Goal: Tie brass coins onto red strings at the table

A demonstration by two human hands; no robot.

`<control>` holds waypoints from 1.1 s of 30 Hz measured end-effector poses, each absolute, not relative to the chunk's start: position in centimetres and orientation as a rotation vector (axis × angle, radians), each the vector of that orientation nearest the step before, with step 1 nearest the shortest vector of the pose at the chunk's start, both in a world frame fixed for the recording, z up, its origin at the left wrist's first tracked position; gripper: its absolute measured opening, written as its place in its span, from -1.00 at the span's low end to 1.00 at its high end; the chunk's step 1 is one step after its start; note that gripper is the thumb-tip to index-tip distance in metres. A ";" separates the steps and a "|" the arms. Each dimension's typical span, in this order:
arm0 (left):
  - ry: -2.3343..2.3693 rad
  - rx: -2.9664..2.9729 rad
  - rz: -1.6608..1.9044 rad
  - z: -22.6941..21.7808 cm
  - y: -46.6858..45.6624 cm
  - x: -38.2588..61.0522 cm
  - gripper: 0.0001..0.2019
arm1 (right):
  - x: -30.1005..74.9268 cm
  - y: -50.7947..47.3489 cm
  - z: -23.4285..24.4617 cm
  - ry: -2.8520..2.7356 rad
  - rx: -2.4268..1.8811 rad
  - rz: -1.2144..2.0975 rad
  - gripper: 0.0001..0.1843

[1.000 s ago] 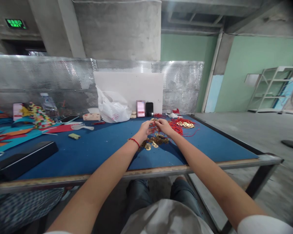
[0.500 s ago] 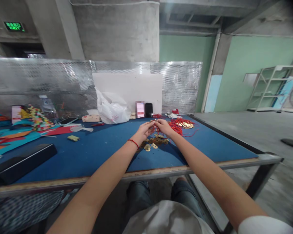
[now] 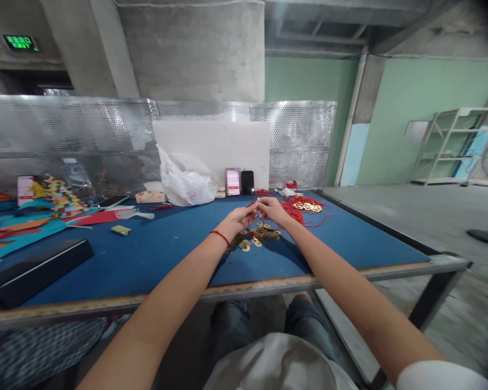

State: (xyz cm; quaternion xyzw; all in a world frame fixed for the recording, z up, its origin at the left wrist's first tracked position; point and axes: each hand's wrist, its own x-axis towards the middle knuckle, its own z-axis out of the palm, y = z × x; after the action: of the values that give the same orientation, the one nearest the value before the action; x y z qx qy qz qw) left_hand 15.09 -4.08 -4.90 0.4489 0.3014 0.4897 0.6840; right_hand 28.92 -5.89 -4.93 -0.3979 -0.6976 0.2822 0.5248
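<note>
Head view: both forearms reaching forward and inward from the lower corners of the frame, elbows held wide, hands converging above a blue-topped worktable (image 3: 166, 254). Right hand (image 3: 272, 211) pinching a thin red cord (image 3: 261, 213) between thumb and fingertips, knuckles uppermost, with the cord dropping from the pinch toward the table. Left hand (image 3: 239, 221) curling inward, its fingertips (image 3: 249, 212) drawing together just beside the right hand's pinch; whether they are gripping the cord or something else, too small to tell. Circling the left wrist, a red string bracelet (image 3: 220, 238).

Directly below the grip, a loose heap of brass coins (image 3: 255, 239) lying on the blue surface, with a few coins spreading out under the left hand. Just beyond the right hand, a tangle of red cord strung with brass coins (image 3: 305, 207) sprawling across the table. Farther ahead of the grip, a black smartphone (image 3: 248, 182) leaning upright against a white board (image 3: 211, 146), and to the left of the phone, a white plastic bag (image 3: 184, 181) slumping against the same board. Well left of the hands, a black flat case (image 3: 36, 273) lying near the table's front edge.
</note>
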 end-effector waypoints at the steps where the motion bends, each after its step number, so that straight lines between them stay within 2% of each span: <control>1: 0.690 0.965 1.076 -4.8 -4.1 15.1 -0.88 | 29.0 -5.9 -4.9 -1.685 -0.949 0.664 -0.83; 5: 0.703 0.824 1.084 -4.5 -4.2 15.1 -0.83 | 29.2 -5.9 -4.5 -1.738 -1.006 0.520 -0.84; 12: 0.729 0.753 1.165 -4.4 -4.7 15.2 -0.85 | 29.7 -6.2 -4.0 -1.876 -1.200 -0.069 -0.86; 16: 0.672 0.705 1.192 -4.1 -4.9 15.2 -0.83 | 29.3 -6.7 -3.8 -1.888 -1.317 -0.218 -0.81; 27: 0.722 0.748 1.120 -3.2 -5.0 14.8 -0.81 | 28.4 -8.3 -3.7 -2.089 -1.201 -0.383 -0.83; 30: 0.738 0.812 1.120 -3.5 -4.7 14.8 -0.78 | 28.5 -8.4 -3.7 -2.044 -1.220 -0.317 -0.88; 33: 0.732 0.866 1.136 -3.8 -4.5 14.8 -0.81 | 28.5 -7.9 -3.8 -1.895 -1.236 -0.109 -0.88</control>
State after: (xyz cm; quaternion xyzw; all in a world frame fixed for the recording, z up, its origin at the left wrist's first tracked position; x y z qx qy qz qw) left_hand 14.84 -4.45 -3.75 0.3878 0.3280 0.5091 0.6948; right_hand 28.50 -7.92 -3.76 -0.4943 -0.7575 -0.0437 0.4243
